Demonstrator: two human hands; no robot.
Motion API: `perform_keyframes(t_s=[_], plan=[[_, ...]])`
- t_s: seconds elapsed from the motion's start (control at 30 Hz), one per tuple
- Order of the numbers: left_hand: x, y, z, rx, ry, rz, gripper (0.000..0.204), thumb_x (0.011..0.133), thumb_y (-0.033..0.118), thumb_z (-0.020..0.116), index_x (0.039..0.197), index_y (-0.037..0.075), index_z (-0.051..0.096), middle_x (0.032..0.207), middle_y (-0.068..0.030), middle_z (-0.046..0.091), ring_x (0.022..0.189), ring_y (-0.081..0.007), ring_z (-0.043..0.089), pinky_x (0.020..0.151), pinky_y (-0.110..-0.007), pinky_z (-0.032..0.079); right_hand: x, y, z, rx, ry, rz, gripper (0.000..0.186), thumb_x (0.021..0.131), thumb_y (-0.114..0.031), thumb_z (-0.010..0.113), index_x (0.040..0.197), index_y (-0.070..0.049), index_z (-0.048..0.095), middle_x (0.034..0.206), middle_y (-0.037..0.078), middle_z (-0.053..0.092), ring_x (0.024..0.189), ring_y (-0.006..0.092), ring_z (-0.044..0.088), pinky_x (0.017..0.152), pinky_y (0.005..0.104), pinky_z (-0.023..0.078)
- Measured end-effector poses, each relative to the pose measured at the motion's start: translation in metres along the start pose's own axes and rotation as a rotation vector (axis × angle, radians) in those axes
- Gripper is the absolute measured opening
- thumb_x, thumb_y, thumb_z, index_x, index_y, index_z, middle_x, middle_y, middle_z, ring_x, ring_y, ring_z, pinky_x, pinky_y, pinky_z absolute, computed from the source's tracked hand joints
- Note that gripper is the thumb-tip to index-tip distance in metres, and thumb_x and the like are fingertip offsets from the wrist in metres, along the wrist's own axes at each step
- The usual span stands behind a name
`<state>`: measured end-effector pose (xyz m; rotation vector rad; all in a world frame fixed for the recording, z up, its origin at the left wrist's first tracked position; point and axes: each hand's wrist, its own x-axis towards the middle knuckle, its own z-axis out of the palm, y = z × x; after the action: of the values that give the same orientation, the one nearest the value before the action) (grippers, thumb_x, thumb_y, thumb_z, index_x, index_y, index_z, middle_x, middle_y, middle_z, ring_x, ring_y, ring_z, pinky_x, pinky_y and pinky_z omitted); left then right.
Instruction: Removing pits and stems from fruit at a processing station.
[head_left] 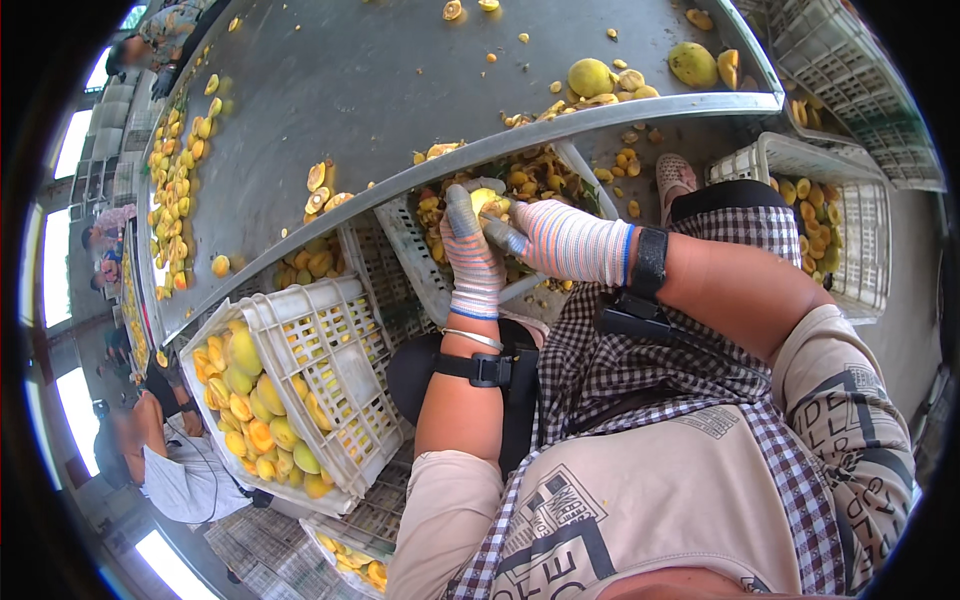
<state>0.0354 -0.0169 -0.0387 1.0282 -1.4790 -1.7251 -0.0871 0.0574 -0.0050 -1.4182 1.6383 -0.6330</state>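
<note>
One table (390, 75) ahead, one crate (409, 264) of scraps (550, 172) below its near edge. Works over that crate, with left hand (469, 245) and right hand (568, 238) both closed round a yellow fruit (484, 199) between them. Seems to be partway through splitting or stripping it; too small to tell which. Probably calls next for a steady left grip while pulling the flesh free with the right.

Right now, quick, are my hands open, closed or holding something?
Left hand: closed, holding a yellow fruit.
Right hand: curled at the same fruit; whether it grips can't be told.
</note>
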Motion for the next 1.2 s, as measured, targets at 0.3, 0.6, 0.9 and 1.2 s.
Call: perform_keyframes(t_s=[0.3,0.6,0.9,1.2], plan=[[0.003,-0.008,-0.01,0.044,-0.081,-0.077,0.046,0.097,0.043,0.04,0.118,0.003,0.049,0.105,-0.0098,0.061,0.09,-0.0212,0.061,0.084,-0.036,0.05,-0.011,-0.009,-0.017,-0.06,-0.037,-0.048,0.039,0.094,-0.033,0.047,0.098,0.004,0.056,0.069,0.019,0.06,0.064,0.0351,0.061,0.061,0.0413,0.05],[-0.006,0.009,0.008,-0.003,0.047,0.087,0.051,0.094,0.05,0.045,0.1,0.003,0.061,0.09,-0.0064,0.063,0.082,-0.0157,0.061,0.077,-0.031,0.05,-0.019,-0.028,-0.031,0.775,-0.298,0.391,0.05,0.093,-0.054,0.042,0.078,-0.009,0.055,0.055,-0.001,0.045,0.041,0.0088,0.041,0.037,0.024,0.035],[0.006,-0.027,-0.008,0.271,-0.06,0.093,0.039,0.096,0.034,0.045,0.124,0.007,0.044,0.108,-0.0103,0.059,0.096,-0.021,0.06,0.084,-0.036,0.051,-0.009,-0.01,-0.019,-0.134,-0.057,0.019,0.038,0.091,-0.033,0.053,0.094,0.005,0.056,0.072,0.019,0.063,0.07,0.0352,0.063,0.065,0.0422,0.051],[0.018,-0.045,-0.034,0.633,-0.057,-0.092,0.037,0.101,0.016,0.031,0.137,0.009,0.037,0.119,-0.0117,0.056,0.099,-0.019,0.06,0.087,-0.034,0.052,-0.023,-0.015,-0.038,-0.65,0.012,0.021,0.019,0.077,-0.012,0.064,0.091,0.001,0.062,0.075,0.014,0.066,0.075,0.0312,0.067,0.061,0.0396,0.055]])
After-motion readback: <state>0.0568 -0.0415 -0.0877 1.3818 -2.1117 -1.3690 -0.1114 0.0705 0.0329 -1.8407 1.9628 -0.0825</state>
